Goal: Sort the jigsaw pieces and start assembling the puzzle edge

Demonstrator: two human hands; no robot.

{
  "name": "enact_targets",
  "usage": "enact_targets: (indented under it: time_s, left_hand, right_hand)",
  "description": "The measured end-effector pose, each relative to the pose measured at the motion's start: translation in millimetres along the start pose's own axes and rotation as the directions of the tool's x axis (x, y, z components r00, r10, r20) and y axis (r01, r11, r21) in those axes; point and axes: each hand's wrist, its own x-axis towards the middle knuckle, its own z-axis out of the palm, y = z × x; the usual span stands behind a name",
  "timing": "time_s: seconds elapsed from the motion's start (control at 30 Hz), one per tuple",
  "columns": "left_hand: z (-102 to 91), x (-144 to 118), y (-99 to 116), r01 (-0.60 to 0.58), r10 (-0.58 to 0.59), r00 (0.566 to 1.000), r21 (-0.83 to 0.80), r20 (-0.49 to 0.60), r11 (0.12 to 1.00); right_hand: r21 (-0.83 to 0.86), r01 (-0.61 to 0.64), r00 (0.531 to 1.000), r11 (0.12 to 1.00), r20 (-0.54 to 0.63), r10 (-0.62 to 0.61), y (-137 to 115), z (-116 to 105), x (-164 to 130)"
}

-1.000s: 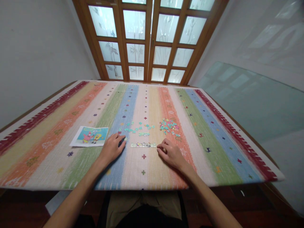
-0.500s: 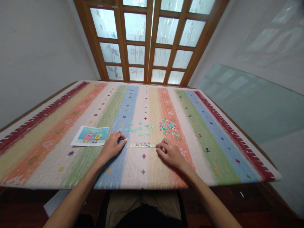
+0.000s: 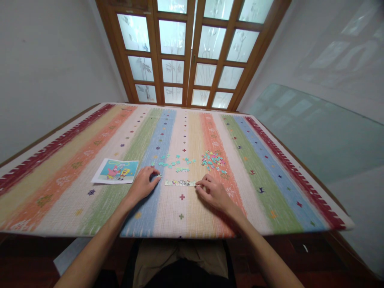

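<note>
A strip of joined jigsaw pieces (image 3: 180,183) lies flat on the patterned tablecloth in front of me. My right hand (image 3: 212,193) is at its right end, thumb and fingers pinched together on the edge there. Left of the strip, with a gap between, my left hand (image 3: 145,184) pinches a small jigsaw piece (image 3: 159,176) at the fingertips. Beyond the strip lie loose teal jigsaw pieces (image 3: 169,164), with a short joined row (image 3: 182,170) nearest to it. A denser pile of mixed-colour pieces (image 3: 212,159) sits past my right hand.
A printed cartoon picture (image 3: 119,171) lies flat to the left of my left hand. The striped tablecloth (image 3: 102,208) covers the whole table. Wooden glass-paned doors (image 3: 192,60) stand behind it, and a glass panel (image 3: 318,132) is on the right.
The view has shifted very slightly. My right fingers have edged a little left at the strip's end. My left hand keeps its piece in nearly the same place.
</note>
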Motion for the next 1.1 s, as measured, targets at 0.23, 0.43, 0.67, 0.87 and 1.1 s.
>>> enact_targets:
  time_s: [0.23,0.43,0.67,0.87,1.1]
  left_hand:
    - [-6.9,0.7,18.9,0.121,-0.119,0.993,-0.258,0.022,0.959]
    - [3.5,-5.1,43.4,0.293,-0.229,0.956,-0.562,0.184,0.774]
    - [20.9,-17.5,73.2,0.388,-0.21,0.92,-0.697,0.33,0.603]
    - [26.9,-17.7,81.1,0.391,-0.176,0.918,-0.734,0.356,0.555]
    - [30.9,-16.1,84.7,0.393,-0.133,0.914,-0.752,0.384,0.529]
  right_hand:
    - [0.054,0.019,1.0,0.998,0.01,-0.02,-3.5,1.7,2.0]
    - [0.122,0.05,0.998,0.991,0.023,-0.054,-9.3,7.1,4.8]
    - [0.131,0.175,0.984,0.976,-0.065,-0.167,-12.1,14.5,8.3]
    - [0.169,0.209,0.976,0.963,-0.092,-0.196,-10.9,14.3,8.7]
    - [0.182,0.238,0.969,0.954,-0.116,-0.22,-9.1,13.2,5.6]
